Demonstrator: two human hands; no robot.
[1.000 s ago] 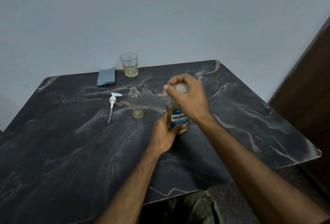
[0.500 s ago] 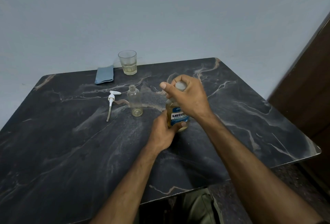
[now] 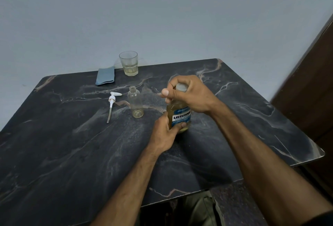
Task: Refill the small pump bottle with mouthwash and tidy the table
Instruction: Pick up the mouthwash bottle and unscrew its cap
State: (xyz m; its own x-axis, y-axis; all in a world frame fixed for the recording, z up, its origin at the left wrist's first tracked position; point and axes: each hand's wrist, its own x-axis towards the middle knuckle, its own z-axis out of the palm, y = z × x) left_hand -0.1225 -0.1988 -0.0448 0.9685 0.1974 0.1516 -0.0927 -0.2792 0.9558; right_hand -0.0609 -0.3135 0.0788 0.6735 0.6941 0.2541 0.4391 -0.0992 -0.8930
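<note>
A dark marble-patterned counter (image 3: pixel 72 153) stands against a plain grey wall. Nearest, the left hand (image 3: pixel 163 132) has its grip clamped round the lower body of the Listerine mouthwash bottle (image 3: pixel 180 115), which stands upright. The right hand (image 3: pixel 191 93) grips its white cap (image 3: pixel 181 87) from above. Just left stands the small clear bottle (image 3: pixel 136 104), uncapped, with the white pump (image 3: pixel 112 102) lying beside it. Farther back sit a folded blue cloth (image 3: pixel 105 75) and a glass tumbler (image 3: pixel 129 63).

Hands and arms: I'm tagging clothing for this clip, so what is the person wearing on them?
Nothing shows on either: the left hand and right hand are bare, without gloves, rings or a watch, and both forearms are uncovered up to the frame edge.
</note>
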